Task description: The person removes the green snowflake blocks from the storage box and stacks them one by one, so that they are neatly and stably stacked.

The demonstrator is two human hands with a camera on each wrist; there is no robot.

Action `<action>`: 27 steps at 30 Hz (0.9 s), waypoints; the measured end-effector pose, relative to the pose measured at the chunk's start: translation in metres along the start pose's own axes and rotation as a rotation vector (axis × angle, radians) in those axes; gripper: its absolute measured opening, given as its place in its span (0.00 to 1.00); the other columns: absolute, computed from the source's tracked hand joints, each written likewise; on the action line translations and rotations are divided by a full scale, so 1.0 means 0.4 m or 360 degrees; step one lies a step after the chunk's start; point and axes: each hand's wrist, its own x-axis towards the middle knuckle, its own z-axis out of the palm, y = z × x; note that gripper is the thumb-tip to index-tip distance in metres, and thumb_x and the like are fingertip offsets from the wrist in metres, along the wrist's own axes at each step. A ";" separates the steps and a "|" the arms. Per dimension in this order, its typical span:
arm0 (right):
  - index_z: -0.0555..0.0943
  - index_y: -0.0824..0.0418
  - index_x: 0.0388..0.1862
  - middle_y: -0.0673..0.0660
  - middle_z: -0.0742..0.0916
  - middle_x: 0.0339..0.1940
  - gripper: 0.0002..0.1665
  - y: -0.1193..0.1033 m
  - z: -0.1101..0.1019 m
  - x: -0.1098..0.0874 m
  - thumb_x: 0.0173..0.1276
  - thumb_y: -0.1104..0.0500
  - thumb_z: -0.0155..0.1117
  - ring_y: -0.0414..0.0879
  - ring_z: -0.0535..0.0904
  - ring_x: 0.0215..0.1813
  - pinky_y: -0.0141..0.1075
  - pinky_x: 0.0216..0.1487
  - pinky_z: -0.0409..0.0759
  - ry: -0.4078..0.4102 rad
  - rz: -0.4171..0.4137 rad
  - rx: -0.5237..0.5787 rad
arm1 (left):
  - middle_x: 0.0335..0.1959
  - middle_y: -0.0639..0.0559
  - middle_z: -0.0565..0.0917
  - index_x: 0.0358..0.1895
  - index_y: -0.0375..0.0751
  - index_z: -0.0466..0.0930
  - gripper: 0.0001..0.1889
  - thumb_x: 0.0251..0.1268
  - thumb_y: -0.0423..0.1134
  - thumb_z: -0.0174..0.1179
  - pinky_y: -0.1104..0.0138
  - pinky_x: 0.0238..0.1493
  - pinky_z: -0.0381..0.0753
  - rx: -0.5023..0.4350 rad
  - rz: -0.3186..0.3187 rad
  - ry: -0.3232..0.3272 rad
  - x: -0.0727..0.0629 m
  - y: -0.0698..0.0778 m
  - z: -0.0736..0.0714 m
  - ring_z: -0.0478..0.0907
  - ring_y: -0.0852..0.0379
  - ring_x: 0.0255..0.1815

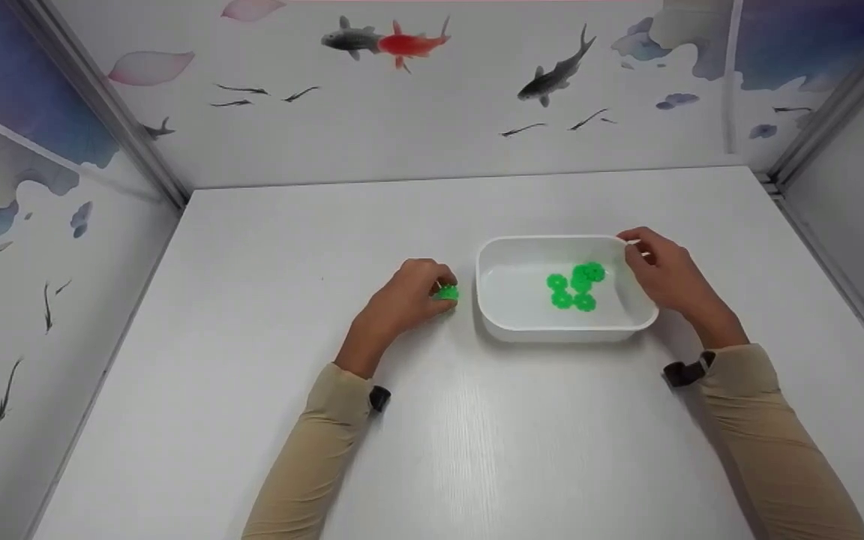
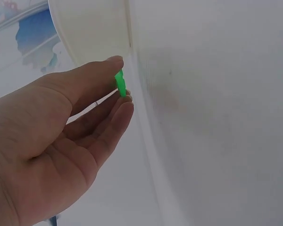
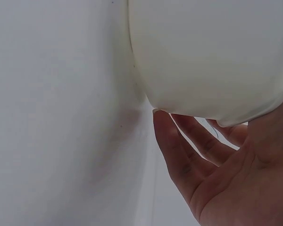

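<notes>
My left hand (image 1: 411,296) pinches a small green flower-shaped disc (image 1: 447,292) between thumb and fingertips, just left of a white plastic tub (image 1: 567,335). In the left wrist view the disc (image 2: 120,84) is seen edge-on, with the thumb on one side and the fingers on the other. At the tub's far right corner, my right hand (image 1: 668,274) grips the rim. The right wrist view has its curled fingers (image 3: 167,134) against the tub's outer wall (image 3: 207,61); the thumb is hidden there. Inside the tub lie several green flower-shaped discs (image 1: 584,301), some overlapping.
The tub stands on a white table (image 1: 432,435). A wall panel (image 1: 432,112) printed with fish runs along the table's back edge, and further panels stand at the left and right sides.
</notes>
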 end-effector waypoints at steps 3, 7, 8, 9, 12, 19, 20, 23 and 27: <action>0.70 0.59 0.79 0.71 0.81 0.71 0.30 -0.001 -0.002 -0.002 0.90 0.45 0.43 0.67 0.80 0.68 0.64 0.70 0.78 -0.0009 0.0013 0.0001 | 0.52 0.43 0.88 0.59 0.38 0.89 0.16 0.72 0.37 0.73 0.59 0.60 0.88 0.0017 -0.0013 -0.0014 0.003 -0.002 0.003 0.85 0.49 0.55; 0.70 0.58 0.79 0.70 0.81 0.70 0.30 -0.002 -0.003 -0.003 0.90 0.44 0.43 0.66 0.80 0.67 0.63 0.68 0.79 -0.0011 0.0028 -0.0002 | 0.53 0.43 0.87 0.60 0.37 0.89 0.17 0.72 0.36 0.72 0.58 0.62 0.86 0.0028 -0.0034 -0.0057 0.007 0.001 0.005 0.83 0.49 0.56; 0.70 0.58 0.79 0.70 0.81 0.70 0.30 -0.002 -0.003 -0.003 0.90 0.43 0.43 0.65 0.80 0.67 0.62 0.68 0.79 -0.0010 0.0030 -0.0004 | 0.53 0.42 0.87 0.60 0.37 0.89 0.17 0.72 0.36 0.72 0.57 0.63 0.86 0.0033 -0.0040 -0.0065 0.007 0.002 0.005 0.82 0.49 0.56; 0.70 0.57 0.79 0.70 0.81 0.70 0.31 -0.002 -0.002 -0.003 0.90 0.43 0.43 0.65 0.80 0.67 0.62 0.67 0.79 -0.0010 0.0031 -0.0004 | 0.53 0.43 0.87 0.60 0.37 0.89 0.17 0.73 0.36 0.72 0.57 0.63 0.86 0.0038 -0.0048 -0.0071 0.008 0.004 0.006 0.82 0.49 0.56; 0.71 0.57 0.79 0.69 0.81 0.70 0.31 -0.003 -0.002 -0.002 0.90 0.43 0.43 0.65 0.80 0.67 0.61 0.67 0.79 -0.0011 0.0030 -0.0002 | 0.53 0.43 0.87 0.61 0.38 0.88 0.16 0.73 0.36 0.71 0.57 0.64 0.85 0.0044 -0.0054 -0.0073 0.009 0.007 0.009 0.81 0.49 0.57; 0.72 0.56 0.79 0.69 0.83 0.69 0.31 0.000 -0.002 -0.003 0.89 0.42 0.42 0.65 0.82 0.65 0.62 0.66 0.80 0.0004 -0.0003 0.0019 | 0.54 0.44 0.87 0.62 0.38 0.87 0.17 0.73 0.34 0.70 0.56 0.61 0.86 0.0037 -0.0015 -0.0073 0.012 0.010 0.012 0.81 0.49 0.58; 0.72 0.56 0.79 0.69 0.83 0.69 0.31 0.000 -0.003 -0.003 0.89 0.42 0.42 0.65 0.82 0.65 0.62 0.66 0.80 0.0003 -0.0004 0.0023 | 0.54 0.44 0.87 0.62 0.38 0.87 0.17 0.73 0.34 0.70 0.56 0.61 0.86 0.0043 -0.0011 -0.0071 0.012 0.009 0.012 0.81 0.49 0.58; 0.72 0.56 0.79 0.69 0.82 0.70 0.31 -0.001 -0.003 -0.003 0.89 0.42 0.43 0.65 0.81 0.66 0.62 0.67 0.79 -0.0007 0.0008 0.0023 | 0.54 0.44 0.87 0.62 0.38 0.87 0.17 0.73 0.34 0.70 0.56 0.62 0.85 0.0041 -0.0008 -0.0070 0.011 0.009 0.013 0.81 0.49 0.58; 0.71 0.56 0.79 0.69 0.82 0.70 0.29 -0.002 -0.003 -0.001 0.90 0.44 0.44 0.65 0.80 0.67 0.63 0.68 0.78 -0.0014 0.0025 0.0018 | 0.55 0.43 0.87 0.62 0.38 0.87 0.17 0.73 0.33 0.70 0.56 0.63 0.85 0.0028 -0.0011 -0.0073 0.010 0.011 0.011 0.82 0.48 0.59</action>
